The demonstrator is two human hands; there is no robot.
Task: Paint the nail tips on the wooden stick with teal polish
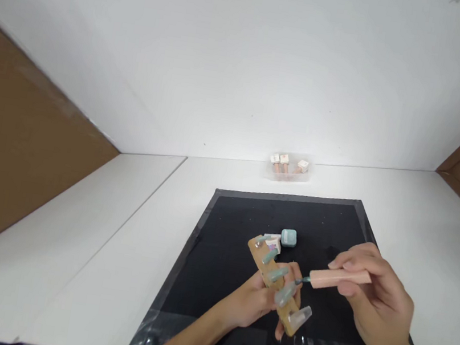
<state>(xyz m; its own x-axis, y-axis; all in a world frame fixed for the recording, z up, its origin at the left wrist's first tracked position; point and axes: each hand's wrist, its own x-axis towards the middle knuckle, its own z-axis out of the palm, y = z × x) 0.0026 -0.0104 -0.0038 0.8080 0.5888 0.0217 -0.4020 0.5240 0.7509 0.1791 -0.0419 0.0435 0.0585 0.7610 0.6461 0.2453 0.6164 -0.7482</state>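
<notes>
We hold tan wooden bar (274, 284) with five long nail tips (299, 319), four greenish, nearest clear, above black mat (189, 270), toward front edge of white counter (124, 272). Our left hand (251, 304): grip clamped on bar. Our right hand (384, 311): grip clamped on pink brush handle (324, 278), bristles beside fourth tip. Beyond bar: teal square-topped object (289, 238). Near back edge: clear plastic tray (288, 177).

white table (126, 261): black mat (245, 215), clear tray (289, 178) just behind it. on mat: small square teal item (289, 238), white item (274, 244) beside it.
</notes>
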